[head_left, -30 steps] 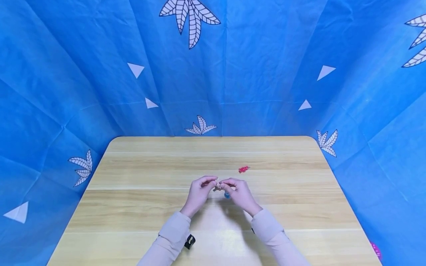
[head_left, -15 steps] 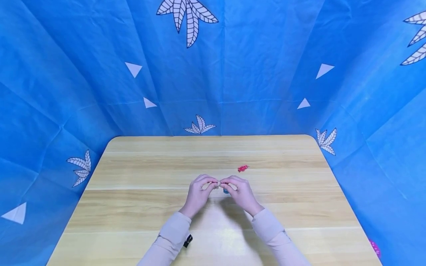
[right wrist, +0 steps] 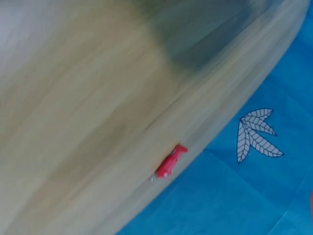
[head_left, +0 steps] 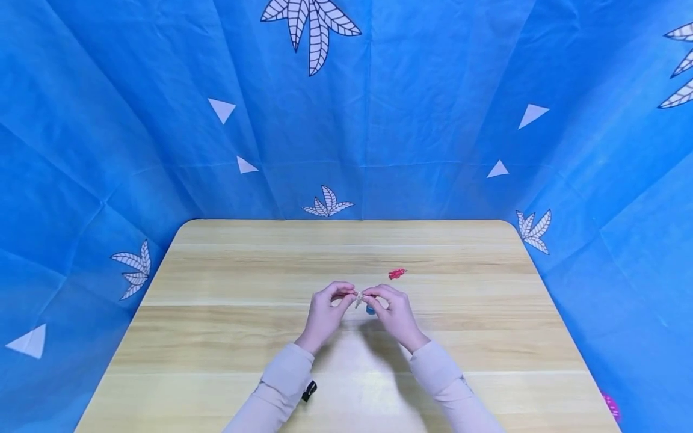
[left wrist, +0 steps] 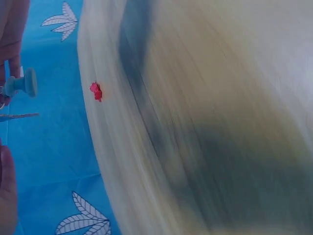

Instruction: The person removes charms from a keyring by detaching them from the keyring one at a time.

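Head view looks down at the table (head_left: 216, 337); both wrist views skim it close — all share the red piece (head_left: 396, 274).

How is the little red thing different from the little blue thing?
The red thing lies alone on the table, and no hand touches it. The blue thing is held up off the table at the fingertips of the right hand. One is red, the other pale blue. Both are small.
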`<action>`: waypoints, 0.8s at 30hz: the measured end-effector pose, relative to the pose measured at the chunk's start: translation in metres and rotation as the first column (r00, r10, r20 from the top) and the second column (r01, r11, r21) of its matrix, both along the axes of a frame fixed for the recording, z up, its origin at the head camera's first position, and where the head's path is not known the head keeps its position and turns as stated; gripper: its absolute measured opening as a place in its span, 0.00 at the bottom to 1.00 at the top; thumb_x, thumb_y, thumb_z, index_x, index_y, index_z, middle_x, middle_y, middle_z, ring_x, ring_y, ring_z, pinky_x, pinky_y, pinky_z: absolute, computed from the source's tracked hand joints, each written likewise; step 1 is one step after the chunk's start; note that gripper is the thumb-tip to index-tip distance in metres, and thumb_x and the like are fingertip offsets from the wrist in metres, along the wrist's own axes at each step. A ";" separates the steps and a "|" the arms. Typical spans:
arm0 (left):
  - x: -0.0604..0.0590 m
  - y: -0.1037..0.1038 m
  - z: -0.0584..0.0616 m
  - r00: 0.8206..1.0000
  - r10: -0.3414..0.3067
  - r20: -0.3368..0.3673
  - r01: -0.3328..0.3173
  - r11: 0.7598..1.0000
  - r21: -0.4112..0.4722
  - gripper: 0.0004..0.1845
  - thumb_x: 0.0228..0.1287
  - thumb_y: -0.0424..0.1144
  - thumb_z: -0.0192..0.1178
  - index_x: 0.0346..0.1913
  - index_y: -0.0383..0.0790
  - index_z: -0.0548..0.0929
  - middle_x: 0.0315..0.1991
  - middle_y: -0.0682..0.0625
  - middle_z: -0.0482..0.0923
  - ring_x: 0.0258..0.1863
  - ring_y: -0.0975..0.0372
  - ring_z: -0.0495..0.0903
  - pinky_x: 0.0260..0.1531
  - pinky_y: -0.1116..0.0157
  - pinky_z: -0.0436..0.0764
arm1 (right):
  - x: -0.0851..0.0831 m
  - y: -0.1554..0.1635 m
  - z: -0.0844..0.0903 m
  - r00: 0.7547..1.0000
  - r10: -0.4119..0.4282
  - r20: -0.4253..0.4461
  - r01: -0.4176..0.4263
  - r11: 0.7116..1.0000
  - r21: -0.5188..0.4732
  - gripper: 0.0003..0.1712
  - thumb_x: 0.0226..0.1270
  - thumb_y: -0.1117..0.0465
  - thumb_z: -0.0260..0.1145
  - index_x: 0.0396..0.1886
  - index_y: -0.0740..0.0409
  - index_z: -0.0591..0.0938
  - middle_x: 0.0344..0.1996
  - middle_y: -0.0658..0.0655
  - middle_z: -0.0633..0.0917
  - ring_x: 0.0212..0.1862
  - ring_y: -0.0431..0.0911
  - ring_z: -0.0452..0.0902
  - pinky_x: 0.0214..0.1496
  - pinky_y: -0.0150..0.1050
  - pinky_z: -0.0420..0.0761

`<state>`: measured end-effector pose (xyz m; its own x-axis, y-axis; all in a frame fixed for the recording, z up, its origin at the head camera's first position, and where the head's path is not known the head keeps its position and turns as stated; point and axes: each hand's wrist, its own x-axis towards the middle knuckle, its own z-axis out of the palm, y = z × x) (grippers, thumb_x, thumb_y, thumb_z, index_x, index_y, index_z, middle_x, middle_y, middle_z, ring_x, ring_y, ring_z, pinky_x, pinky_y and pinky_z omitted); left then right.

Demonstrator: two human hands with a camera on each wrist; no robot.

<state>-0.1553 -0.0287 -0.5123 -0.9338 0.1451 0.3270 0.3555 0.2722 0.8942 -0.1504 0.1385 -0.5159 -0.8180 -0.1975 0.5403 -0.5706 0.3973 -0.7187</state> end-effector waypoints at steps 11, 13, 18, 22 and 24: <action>0.000 -0.002 0.002 0.913 -0.052 -0.405 -0.057 0.966 -0.253 0.06 0.50 0.30 0.66 0.34 0.38 0.83 0.30 0.49 0.84 0.31 0.63 0.83 0.36 0.76 0.80 | -0.003 0.003 -0.003 0.975 -0.043 -0.219 0.070 0.991 0.116 0.08 0.51 0.68 0.69 0.33 0.58 0.83 0.29 0.52 0.85 0.34 0.43 0.80 0.40 0.31 0.81; 0.000 -0.001 0.002 0.923 -0.048 -0.382 -0.040 0.975 -0.219 0.07 0.50 0.30 0.66 0.34 0.38 0.83 0.31 0.49 0.84 0.31 0.63 0.83 0.37 0.74 0.80 | -0.002 0.002 -0.002 0.983 -0.060 -0.175 0.074 0.995 0.072 0.07 0.51 0.69 0.69 0.33 0.59 0.83 0.29 0.52 0.85 0.34 0.43 0.80 0.40 0.32 0.81; 0.000 0.003 0.001 0.976 -0.039 -0.214 0.022 0.996 -0.082 0.09 0.51 0.31 0.66 0.38 0.38 0.82 0.34 0.49 0.84 0.34 0.62 0.82 0.39 0.70 0.81 | 0.001 -0.002 0.003 0.997 -0.079 0.005 0.079 0.991 -0.108 0.07 0.53 0.72 0.66 0.32 0.62 0.83 0.28 0.55 0.85 0.32 0.47 0.81 0.39 0.34 0.82; 0.000 0.005 -0.002 0.996 -0.014 -0.091 0.013 1.000 -0.017 0.08 0.53 0.33 0.65 0.37 0.39 0.83 0.34 0.50 0.84 0.34 0.63 0.82 0.39 0.70 0.81 | 0.003 -0.004 0.008 0.996 -0.078 0.046 0.083 0.989 -0.123 0.06 0.53 0.73 0.66 0.31 0.64 0.83 0.27 0.57 0.85 0.32 0.48 0.81 0.39 0.35 0.82; 0.000 0.005 -0.003 0.993 0.001 -0.121 -0.005 0.999 -0.035 0.06 0.52 0.31 0.65 0.35 0.39 0.84 0.32 0.50 0.84 0.33 0.64 0.82 0.38 0.70 0.81 | 0.003 -0.003 0.004 0.997 -0.073 0.012 0.074 0.995 -0.071 0.06 0.52 0.71 0.67 0.32 0.63 0.83 0.28 0.56 0.85 0.33 0.46 0.81 0.40 0.34 0.82</action>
<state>-0.1550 -0.0241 -0.5152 -0.8880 0.1560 0.4325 0.4598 0.3040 0.8344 -0.1476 0.1358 -0.5119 -0.8338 -0.0979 0.5434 -0.5351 0.3856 -0.7516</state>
